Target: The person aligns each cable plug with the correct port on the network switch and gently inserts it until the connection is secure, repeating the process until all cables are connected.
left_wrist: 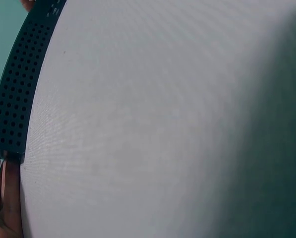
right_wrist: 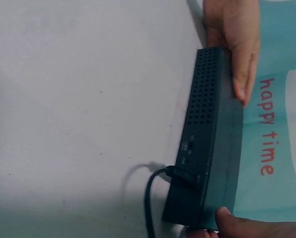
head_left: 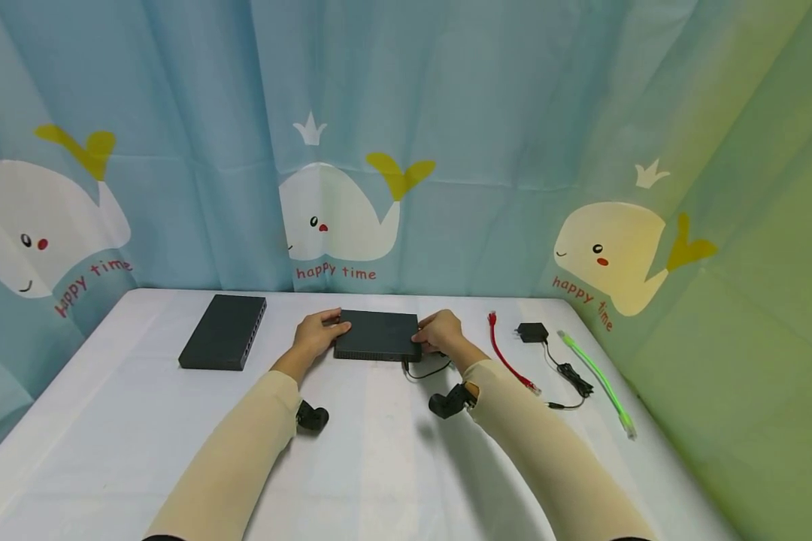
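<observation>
A flat black network switch [head_left: 379,332] lies at the back middle of the white table, its side with rows of vent holes [right_wrist: 202,94] facing the person. A black power cable [right_wrist: 148,198] is plugged into that side near the right end. My left hand [head_left: 316,332] grips the left end, thumb on top and fingers along the edge. At the right end, my right hand [head_left: 441,330] holds the corner, its thumb over the top; its other fingers are mostly hidden. In the left wrist view the left hand [left_wrist: 6,206] shows at the switch's near end.
A second black switch [head_left: 222,330] with a row of ports lies to the left. On the right are a red network cable [head_left: 504,353], a black power adapter [head_left: 532,332] with a bundled cord [head_left: 574,377], and a green network cable [head_left: 597,370]. A whale-print curtain [head_left: 487,150] hangs behind.
</observation>
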Demonstrator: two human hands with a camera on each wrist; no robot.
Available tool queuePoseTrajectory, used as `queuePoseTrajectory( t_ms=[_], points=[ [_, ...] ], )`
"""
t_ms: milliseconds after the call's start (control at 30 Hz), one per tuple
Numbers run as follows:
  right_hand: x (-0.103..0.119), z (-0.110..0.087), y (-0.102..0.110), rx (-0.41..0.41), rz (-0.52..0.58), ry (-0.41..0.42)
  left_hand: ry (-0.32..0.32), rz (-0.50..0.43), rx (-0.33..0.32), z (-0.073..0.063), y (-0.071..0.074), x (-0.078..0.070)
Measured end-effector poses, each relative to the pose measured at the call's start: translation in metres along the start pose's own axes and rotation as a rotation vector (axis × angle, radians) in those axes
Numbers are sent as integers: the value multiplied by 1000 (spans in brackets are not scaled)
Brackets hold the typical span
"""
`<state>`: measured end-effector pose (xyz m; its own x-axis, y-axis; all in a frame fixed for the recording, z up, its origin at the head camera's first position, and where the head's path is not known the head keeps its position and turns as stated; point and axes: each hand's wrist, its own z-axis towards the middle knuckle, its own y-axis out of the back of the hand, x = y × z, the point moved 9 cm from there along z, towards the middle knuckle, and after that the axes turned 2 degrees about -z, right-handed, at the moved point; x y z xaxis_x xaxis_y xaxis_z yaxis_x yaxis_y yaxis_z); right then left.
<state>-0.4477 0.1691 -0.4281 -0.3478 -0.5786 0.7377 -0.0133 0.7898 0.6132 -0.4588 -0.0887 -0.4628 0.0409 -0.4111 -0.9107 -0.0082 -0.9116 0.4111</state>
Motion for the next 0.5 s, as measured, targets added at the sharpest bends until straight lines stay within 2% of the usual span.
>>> queuePoseTrajectory(
  t_ms=[167,500],
  points=[
    [-1,0,-1,-19,-56,46,31,-27,7,0,-3,5],
    [0,6,-1,-29,-71,13,119,-124,81,5,-3,4]
  ],
)
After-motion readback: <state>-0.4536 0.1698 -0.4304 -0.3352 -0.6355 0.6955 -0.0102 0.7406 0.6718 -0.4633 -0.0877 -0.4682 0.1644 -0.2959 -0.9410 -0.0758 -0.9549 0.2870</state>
